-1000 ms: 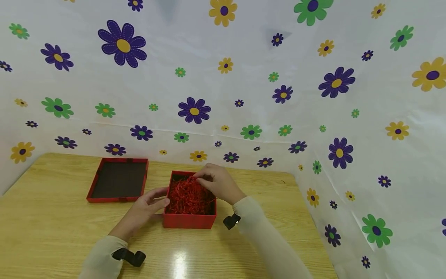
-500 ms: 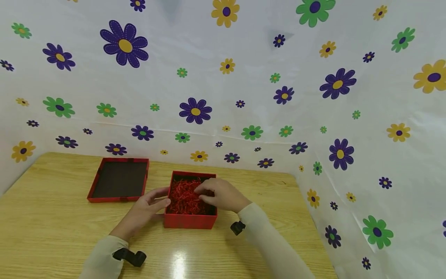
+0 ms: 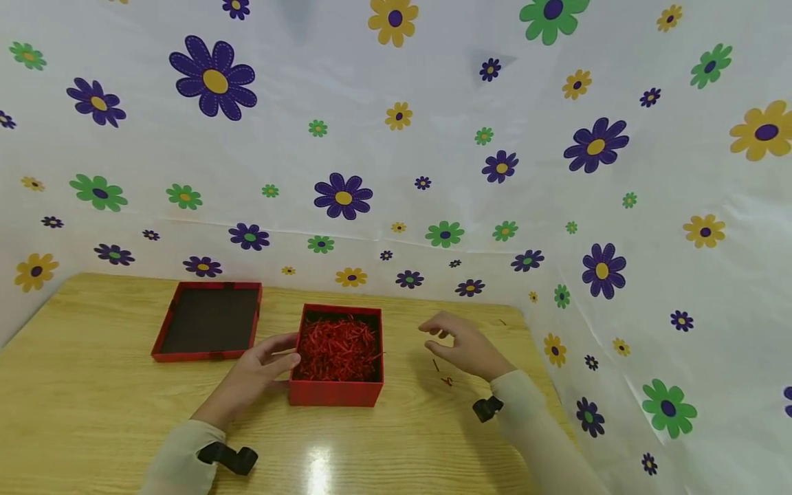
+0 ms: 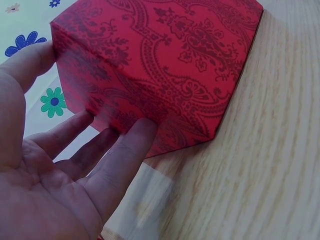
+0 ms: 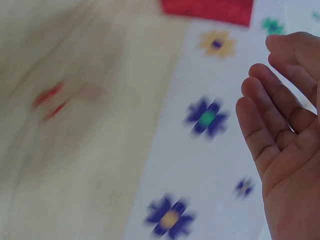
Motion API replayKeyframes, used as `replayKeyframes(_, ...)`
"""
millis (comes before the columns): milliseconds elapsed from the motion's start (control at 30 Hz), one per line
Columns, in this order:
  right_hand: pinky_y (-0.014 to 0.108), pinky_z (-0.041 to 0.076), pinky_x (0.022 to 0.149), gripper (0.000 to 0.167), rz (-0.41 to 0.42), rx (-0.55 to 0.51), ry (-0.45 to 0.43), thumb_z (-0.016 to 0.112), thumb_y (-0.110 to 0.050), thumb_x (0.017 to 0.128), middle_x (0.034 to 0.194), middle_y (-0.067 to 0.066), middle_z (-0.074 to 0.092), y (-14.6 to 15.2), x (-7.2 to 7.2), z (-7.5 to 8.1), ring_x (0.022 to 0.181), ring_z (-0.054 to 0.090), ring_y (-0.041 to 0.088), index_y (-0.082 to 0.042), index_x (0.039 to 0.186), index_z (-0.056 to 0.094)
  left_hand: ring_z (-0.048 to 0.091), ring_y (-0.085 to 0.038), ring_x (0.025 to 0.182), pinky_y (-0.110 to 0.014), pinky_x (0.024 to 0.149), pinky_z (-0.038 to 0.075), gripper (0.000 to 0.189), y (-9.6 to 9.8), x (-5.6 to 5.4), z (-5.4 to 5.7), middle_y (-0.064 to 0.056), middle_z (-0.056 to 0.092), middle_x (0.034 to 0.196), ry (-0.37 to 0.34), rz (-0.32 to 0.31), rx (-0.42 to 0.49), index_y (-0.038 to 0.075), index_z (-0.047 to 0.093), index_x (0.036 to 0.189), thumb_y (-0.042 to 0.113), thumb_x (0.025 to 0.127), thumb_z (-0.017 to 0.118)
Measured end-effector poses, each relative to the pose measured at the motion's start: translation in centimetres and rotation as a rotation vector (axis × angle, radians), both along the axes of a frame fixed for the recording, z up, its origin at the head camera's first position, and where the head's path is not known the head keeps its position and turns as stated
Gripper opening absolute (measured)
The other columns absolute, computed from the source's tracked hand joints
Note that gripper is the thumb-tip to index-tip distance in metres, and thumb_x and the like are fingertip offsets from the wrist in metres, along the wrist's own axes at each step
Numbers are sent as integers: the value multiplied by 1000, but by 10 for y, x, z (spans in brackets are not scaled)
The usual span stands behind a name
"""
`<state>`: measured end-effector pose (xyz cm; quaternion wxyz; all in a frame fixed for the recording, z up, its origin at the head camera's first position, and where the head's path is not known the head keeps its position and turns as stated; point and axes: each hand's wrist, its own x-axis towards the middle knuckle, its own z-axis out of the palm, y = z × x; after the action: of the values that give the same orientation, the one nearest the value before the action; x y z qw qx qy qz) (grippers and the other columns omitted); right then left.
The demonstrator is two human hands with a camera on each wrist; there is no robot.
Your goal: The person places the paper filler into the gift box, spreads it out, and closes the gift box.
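Note:
A red box [image 3: 336,393] with a dark paisley pattern stands upright on the table, full of red shredded paper [image 3: 340,347]. Against its left side rests my left hand [image 3: 256,368]. In the left wrist view, the fingers [image 4: 107,170] of that hand touch the patterned wall [image 4: 165,75] with their tips, and the thumb lies at a corner. My right hand [image 3: 464,344] hovers over the table to the right of the box, holding nothing, its fingers loosely bent. Below and left of it lie a few paper shreds [image 3: 447,380], blurred in the right wrist view.
The box's lid [image 3: 213,320] lies to the left with its dark inside up and a red rim. A small dark shred [image 3: 502,322] is near the table's back right. White sheeting with flowers [image 3: 371,151] borders the table [image 3: 93,385] behind and at the right.
My right hand has left the shredded paper and moved right, out over the table. A few shreds now show on the table there. My left hand has stayed at the box.

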<state>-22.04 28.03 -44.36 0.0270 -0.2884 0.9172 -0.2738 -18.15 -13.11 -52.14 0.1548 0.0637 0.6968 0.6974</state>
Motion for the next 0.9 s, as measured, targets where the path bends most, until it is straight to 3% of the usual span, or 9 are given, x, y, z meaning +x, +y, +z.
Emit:
replayKeyframes(100, 41, 57, 85, 27, -26, 37, -11, 69, -18, 101, 119, 8, 69, 27, 5, -14, 98, 64, 18, -11, 127, 69, 44, -44, 142, -45, 99, 57, 67, 0, 0, 1, -23, 37, 159, -8, 3, -5, 5, 35, 159, 28, 104, 66)
replayKeyframes(233, 32, 56, 80, 27, -63, 65, -84, 71, -15, 99, 114, 3, 69, 52, 14, -34, 93, 61, 12, -8, 125, 69, 44, -44, 142, -45, 100, 56, 68, -1, 0, 2, -24, 37, 160, -8, 1, -13, 5, 35, 160, 29, 104, 66)
replayKeyframes(467, 35, 57, 88, 32, -77, 53, -194, 76, -19, 96, 114, -1, 66, 65, 24, -61, 100, 63, 16, -8, 125, 68, 44, -45, 141, -48, 98, 57, 68, -1, -1, 0, -25, 37, 159, -19, -4, 4, 5, 35, 159, 27, 103, 66)
replayKeyframes(667, 45, 53, 102, 49, -103, 108, -123, 77, -20, 95, 128, -2, 57, 60, 22, -72, 116, 60, 19, -13, 141, 60, 44, -45, 141, -48, 97, 57, 67, -1, -1, 0, -25, 38, 158, -19, -3, 11, 4, 36, 159, 27, 104, 66)
replayKeyframes(767, 46, 54, 100, 57, -102, 130, -85, 76, -21, 96, 133, -1, 54, 57, 19, -74, 117, 60, 20, -14, 148, 54, 45, -45, 141, -48, 98, 57, 67, -1, -1, 0, -25, 38, 158, -10, -2, 6, 4, 36, 159, 27, 104, 66)
replayKeyframes(900, 45, 55, 98, 55, -63, 127, -72, 75, -20, 98, 130, 1, 55, 51, 16, -73, 115, 61, 21, -12, 148, 55, 45, -45, 141, -46, 98, 57, 66, -1, 0, 0, -24, 38, 158, -3, -3, 3, 4, 36, 159, 26, 104, 65)
